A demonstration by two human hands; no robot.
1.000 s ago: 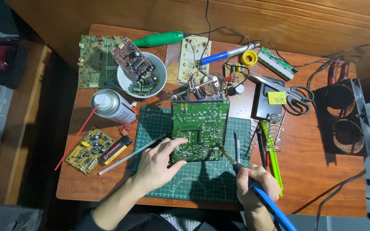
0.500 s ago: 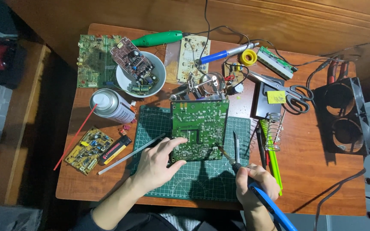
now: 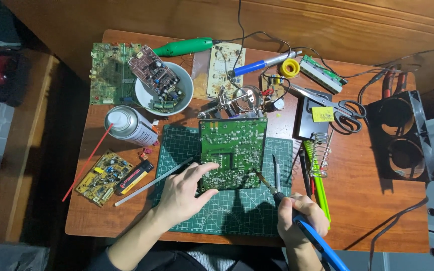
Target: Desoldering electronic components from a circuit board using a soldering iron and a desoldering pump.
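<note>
Green and speckled with solder joints, the circuit board (image 3: 233,153) lies solder side up on the cutting mat (image 3: 227,216), its long axis running away from the person. The left hand (image 3: 184,193) rests flat and spread on the board's near left corner, fingers extended, gripping nothing. The right hand (image 3: 300,218) is closed around the blue-handled soldering iron (image 3: 297,213), whose shaft slants up and to the left, so the board lies up-left of that hand. The tip sits at the board's near right edge; whether it touches a joint is too small to tell. The iron's handle is cut off at the bottom edge, and the left palm hides part of the board.
</note>
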